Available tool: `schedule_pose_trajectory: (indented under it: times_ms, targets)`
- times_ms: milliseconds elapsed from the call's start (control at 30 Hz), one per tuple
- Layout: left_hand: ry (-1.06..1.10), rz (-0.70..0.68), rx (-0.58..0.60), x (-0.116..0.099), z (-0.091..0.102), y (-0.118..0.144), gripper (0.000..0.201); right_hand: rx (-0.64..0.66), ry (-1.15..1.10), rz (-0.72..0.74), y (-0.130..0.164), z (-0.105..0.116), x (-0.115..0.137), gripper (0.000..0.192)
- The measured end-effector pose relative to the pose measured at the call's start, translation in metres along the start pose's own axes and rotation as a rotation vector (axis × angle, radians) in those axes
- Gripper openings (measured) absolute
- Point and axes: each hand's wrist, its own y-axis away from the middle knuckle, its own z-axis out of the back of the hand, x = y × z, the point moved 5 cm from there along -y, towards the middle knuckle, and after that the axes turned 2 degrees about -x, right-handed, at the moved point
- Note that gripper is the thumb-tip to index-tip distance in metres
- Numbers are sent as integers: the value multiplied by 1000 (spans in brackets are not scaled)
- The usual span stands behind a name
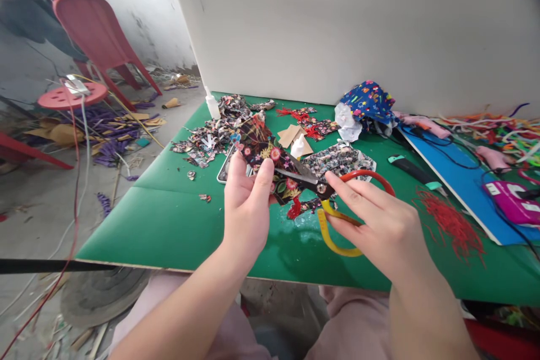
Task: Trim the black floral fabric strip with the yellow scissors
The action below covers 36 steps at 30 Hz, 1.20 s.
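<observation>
My left hand (248,202) pinches a piece of black floral fabric (264,149) between thumb and fingers, holding it up above the table. In my right hand (379,214) is a pair of scissors (323,188) with one red and one yellow handle loop. Their blades are spread and point left, with the fabric lying at the blades. Under my left hand a white-edged flat object (222,173) is mostly hidden. Small bottles and scraps of patterned cloth (206,140) lie behind my hands, with a piece of printed cloth (343,158) beyond the scissors.
On the green table (169,214) are red threads (453,222), a utility knife (415,171), a blue board (447,174), a pink-magenta device (512,202) and a blue patterned cloth (367,104). A white panel (337,22) stands behind. A person sits by a red chair (99,28) at left.
</observation>
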Motion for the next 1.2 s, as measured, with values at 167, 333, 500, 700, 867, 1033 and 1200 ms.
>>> schedule_pose_trajectory:
  times_ms: [167,333,500,700,867,1033,1200]
  targets:
    - [31,39,-21,2,0,1,25,-7,-20,-8,-1,-1,2,39]
    - [59,66,-37,4,0,2,35,-20,-16,-18,-1,-2,4,38]
    - [-22,89,-41,13,4,3,44,-31,-15,-55,1,-4,-1,41]
    - [-32,106,-12,20,5,4,42,-27,-24,-64,2,-8,-3,43]
    - [-28,79,9,15,3,4,37,1,-33,-46,0,-9,0,42]
    - [-64,47,-19,12,3,4,34,-1,-10,-43,0,-7,1,41]
    - [-64,20,-9,10,1,2,32,9,14,-41,0,-8,1,41]
